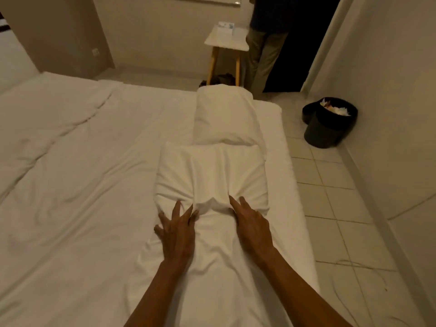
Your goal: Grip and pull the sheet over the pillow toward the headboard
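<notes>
Head view shows your left hand (pixel 177 228) and right hand (pixel 251 224) pressing flat, fingers straight and spread, on the near end of a white pillow (pixel 212 175). That pillow lies on the bed (pixel 82 185), another pillow (pixel 226 116) just beyond it.

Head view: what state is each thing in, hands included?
Left hand: open, fingers spread, pressing the near pillow.
Right hand: open, pressing the same pillow.
Near pillow: creased, lying flat on the bed.
Far pillow: lying flat.
Bin: holds crumpled waste.
</notes>
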{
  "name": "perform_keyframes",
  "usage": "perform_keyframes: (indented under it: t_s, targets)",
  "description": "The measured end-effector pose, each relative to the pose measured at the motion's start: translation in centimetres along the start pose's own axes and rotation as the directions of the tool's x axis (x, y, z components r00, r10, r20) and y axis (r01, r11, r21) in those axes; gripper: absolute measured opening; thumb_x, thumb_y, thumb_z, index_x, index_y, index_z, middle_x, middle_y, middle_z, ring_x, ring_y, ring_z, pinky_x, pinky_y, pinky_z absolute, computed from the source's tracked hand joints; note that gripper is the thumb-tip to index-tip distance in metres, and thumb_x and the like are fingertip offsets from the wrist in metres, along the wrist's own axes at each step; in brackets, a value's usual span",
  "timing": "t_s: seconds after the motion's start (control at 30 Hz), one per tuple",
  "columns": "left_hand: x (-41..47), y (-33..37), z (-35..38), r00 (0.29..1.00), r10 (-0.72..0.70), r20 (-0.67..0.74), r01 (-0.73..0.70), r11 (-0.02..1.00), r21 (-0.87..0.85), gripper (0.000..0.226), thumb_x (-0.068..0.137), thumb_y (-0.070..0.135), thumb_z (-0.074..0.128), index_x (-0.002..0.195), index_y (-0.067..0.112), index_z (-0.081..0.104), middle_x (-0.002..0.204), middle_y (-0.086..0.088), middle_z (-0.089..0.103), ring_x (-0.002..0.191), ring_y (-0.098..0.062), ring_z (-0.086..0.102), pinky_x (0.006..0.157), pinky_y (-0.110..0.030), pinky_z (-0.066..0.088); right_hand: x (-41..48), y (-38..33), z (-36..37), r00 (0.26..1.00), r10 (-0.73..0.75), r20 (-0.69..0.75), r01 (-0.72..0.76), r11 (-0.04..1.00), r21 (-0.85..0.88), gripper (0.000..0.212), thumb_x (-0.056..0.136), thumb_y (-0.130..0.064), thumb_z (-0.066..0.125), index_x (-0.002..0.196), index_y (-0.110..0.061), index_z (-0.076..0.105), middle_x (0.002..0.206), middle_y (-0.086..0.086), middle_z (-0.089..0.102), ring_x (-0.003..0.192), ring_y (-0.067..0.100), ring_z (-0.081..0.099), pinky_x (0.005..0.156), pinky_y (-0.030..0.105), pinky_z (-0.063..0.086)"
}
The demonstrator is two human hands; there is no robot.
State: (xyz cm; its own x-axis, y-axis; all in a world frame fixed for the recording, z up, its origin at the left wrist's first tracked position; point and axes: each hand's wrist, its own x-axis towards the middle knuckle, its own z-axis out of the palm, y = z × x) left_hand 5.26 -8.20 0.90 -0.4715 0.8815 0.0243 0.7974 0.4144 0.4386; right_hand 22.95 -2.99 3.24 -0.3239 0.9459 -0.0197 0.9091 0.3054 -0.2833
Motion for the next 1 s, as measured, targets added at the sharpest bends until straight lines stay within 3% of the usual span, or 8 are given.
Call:
perform_keyframes:
  t_s: [0.17, 0.23, 0.33, 0.47, 0.63, 0.73, 0.83, 1.0]
  targets:
    - [0.3, -2.4, 10.0, 0.992, 0.053, 0.116, -0.054, 0.999, 0.002, 0.039, 0.099, 0.048, 0.032, 0.134, 0.044, 0.05, 0.155, 0.004, 0.034, 0.132, -0.045, 0.029, 0.098, -0.056, 0.027, -0.4, 5.2, 8.7, 0.996, 0.091, 0.02, -0.09, 0.996, -0.02, 0.047, 0.108, -0.034, 0.03, 0.154, -0.04, 0.023, 0.157, 0.003, 0.037, 0.109, 0.041, 0.063, 0.08, 0.047, 0.053]
    - [-0.8, -4.1, 13.6, 0.978, 0.033, 0.205, -0.044, 0.998, 0.048, 0.043, 0.098, 0.054, 0.026, 0.137, 0.049, 0.044, 0.157, 0.005, 0.028, 0.133, -0.046, 0.025, 0.102, -0.059, 0.027, -1.4, 6.8, 12.6, 0.988, 0.139, 0.073, -0.136, 0.989, -0.052, 0.048, 0.106, -0.043, 0.029, 0.154, -0.039, 0.025, 0.158, 0.004, 0.036, 0.118, 0.045, 0.057, 0.083, 0.051, 0.054]
    - [-1.9, -6.8, 15.8, 0.986, 0.017, 0.167, -0.029, 0.997, 0.073, 0.048, 0.094, 0.065, 0.024, 0.138, 0.053, 0.039, 0.157, 0.004, 0.027, 0.131, -0.046, 0.028, 0.1, -0.064, 0.029, -3.2, 6.9, 16.3, 0.988, 0.148, 0.033, -0.146, 0.987, -0.067, 0.052, 0.102, -0.047, 0.04, 0.153, -0.038, 0.032, 0.156, 0.01, 0.039, 0.126, 0.056, 0.046, 0.092, 0.061, 0.052]
    - [-1.0, -8.0, 15.0, 0.963, -0.052, 0.263, 0.034, 0.997, 0.071, 0.072, 0.08, 0.085, 0.026, 0.145, 0.056, 0.016, 0.161, 0.001, 0.012, 0.142, -0.046, 0.011, 0.106, -0.07, 0.015, -4.0, 7.4, 16.1, 0.967, 0.255, 0.022, -0.255, 0.967, 0.02, 0.074, 0.087, -0.08, 0.035, 0.152, -0.054, 0.008, 0.167, -0.001, 0.008, 0.147, 0.051, 0.002, 0.116, 0.068, 0.001]
    - [0.1, -6.7, 14.8, 0.934, -0.124, 0.336, 0.116, 0.992, 0.043, 0.099, 0.057, 0.101, 0.024, 0.142, 0.06, -0.006, 0.162, 0.003, -0.001, 0.142, -0.051, 0.001, 0.106, -0.076, 0.008, -2.3, 8.2, 15.1, 0.923, 0.346, 0.171, -0.367, 0.923, 0.113, 0.117, 0.054, -0.104, 0.039, 0.147, -0.058, -0.016, 0.164, -0.008, -0.021, 0.142, 0.052, -0.026, 0.111, 0.074, -0.007]
    - [0.3, -6.9, 15.4, 0.938, -0.138, 0.319, 0.13, 0.99, 0.044, 0.102, 0.055, 0.101, 0.03, 0.142, 0.061, -0.007, 0.162, 0.001, 0.0, 0.14, -0.053, 0.008, 0.103, -0.077, 0.014, -1.4, 9.3, 15.4, 0.896, 0.375, 0.237, -0.414, 0.898, 0.147, 0.128, 0.046, -0.103, 0.049, 0.144, -0.06, -0.02, 0.161, -0.011, -0.029, 0.142, 0.054, -0.025, 0.111, 0.075, -0.002]
    - [0.4, -6.9, 16.2, 0.948, -0.136, 0.289, 0.125, 0.991, 0.055, 0.099, 0.06, 0.099, 0.033, 0.143, 0.06, -0.003, 0.159, -0.005, 0.009, 0.132, -0.052, 0.025, 0.099, -0.074, 0.026, -0.9, 9.2, 16.3, 0.901, 0.354, 0.252, -0.4, 0.902, 0.162, 0.129, 0.047, -0.1, 0.055, 0.146, -0.058, -0.016, 0.161, -0.009, -0.029, 0.145, 0.055, -0.007, 0.11, 0.075, 0.014]
    - [0.3, -7.0, 17.9, 0.991, -0.002, 0.136, -0.025, 0.981, 0.195, 0.073, 0.077, 0.082, 0.04, 0.142, 0.051, 0.031, 0.14, -0.015, 0.032, 0.112, -0.045, 0.045, 0.079, -0.063, 0.042, -0.5, 8.6, 18.3, 0.928, 0.339, 0.153, -0.349, 0.936, 0.04, 0.118, 0.056, -0.099, 0.047, 0.153, -0.049, 0.002, 0.165, 0.01, -0.005, 0.142, 0.051, 0.018, 0.111, 0.064, 0.027]
